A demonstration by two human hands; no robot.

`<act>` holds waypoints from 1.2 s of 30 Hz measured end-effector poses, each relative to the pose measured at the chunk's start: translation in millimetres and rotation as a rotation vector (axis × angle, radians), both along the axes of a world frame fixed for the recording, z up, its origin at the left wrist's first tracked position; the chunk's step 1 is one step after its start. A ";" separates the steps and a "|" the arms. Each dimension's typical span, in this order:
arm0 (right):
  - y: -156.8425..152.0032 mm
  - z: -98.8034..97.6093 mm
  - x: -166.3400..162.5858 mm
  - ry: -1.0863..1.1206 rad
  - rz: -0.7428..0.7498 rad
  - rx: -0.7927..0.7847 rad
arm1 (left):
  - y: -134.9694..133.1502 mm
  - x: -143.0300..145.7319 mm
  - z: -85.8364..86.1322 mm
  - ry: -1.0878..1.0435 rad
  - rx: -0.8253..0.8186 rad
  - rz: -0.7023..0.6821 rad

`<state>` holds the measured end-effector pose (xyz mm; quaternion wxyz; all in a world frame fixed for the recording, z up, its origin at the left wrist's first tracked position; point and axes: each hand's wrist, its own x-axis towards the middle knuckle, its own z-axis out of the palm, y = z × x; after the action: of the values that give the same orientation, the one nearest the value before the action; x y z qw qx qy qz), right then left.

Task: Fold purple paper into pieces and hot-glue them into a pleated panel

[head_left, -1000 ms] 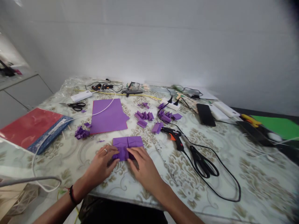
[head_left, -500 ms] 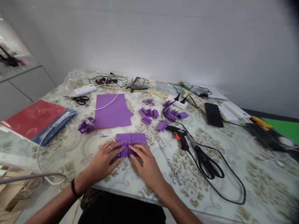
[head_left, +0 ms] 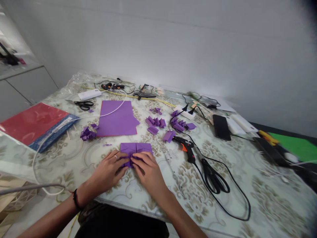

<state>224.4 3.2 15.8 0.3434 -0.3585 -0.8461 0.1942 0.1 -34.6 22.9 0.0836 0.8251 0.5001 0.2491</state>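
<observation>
A folded sheet of purple paper (head_left: 143, 147) lies flat near the table's front edge, with creases and a seam down its middle. My left hand (head_left: 109, 168), a ring on one finger, grips the paper's left part between thumb and fingers. From the other side my right hand (head_left: 148, 172) pinches the paper close to the seam, its fingertips nearly meeting those of the left. The fingers hide the paper's lower middle. Beyond it are a stack of purple sheets (head_left: 115, 119), crumpled purple scraps (head_left: 87, 133) and several small folded purple pieces (head_left: 156, 122).
Right of my hands lie a black glue gun (head_left: 187, 148) with its cord and large black scissors (head_left: 214, 177). Farther back are a white power strip (head_left: 185, 112), a phone (head_left: 221, 127) and small scissors (head_left: 84, 104). A packet of red paper (head_left: 37, 120) lies left, crossed by a white cable.
My right hand's fingertips have shifted slightly left along the paper, closer to my left hand. The whole view has turned a little, so things on the right sit farther left.
</observation>
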 end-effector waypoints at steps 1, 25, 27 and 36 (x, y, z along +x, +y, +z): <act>0.7 -0.2 -0.1 -0.016 0.016 0.000 | -0.2 0.0 0.2 0.000 0.003 0.002; -37.6 10.5 10.6 -0.464 0.052 -0.135 | 16.5 27.5 26.6 0.151 0.157 -0.035; -37.7 10.8 9.2 -0.458 0.042 -0.146 | 35.0 41.2 26.9 0.155 0.124 -0.008; -31.9 19.6 18.4 -0.399 0.092 -0.248 | 68.1 51.0 -24.7 0.165 0.030 0.081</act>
<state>242.8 -28.7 35.4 0.1134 -0.3902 -0.8823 0.2375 51.1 33.5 -1.9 0.0195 0.8232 0.5343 0.1910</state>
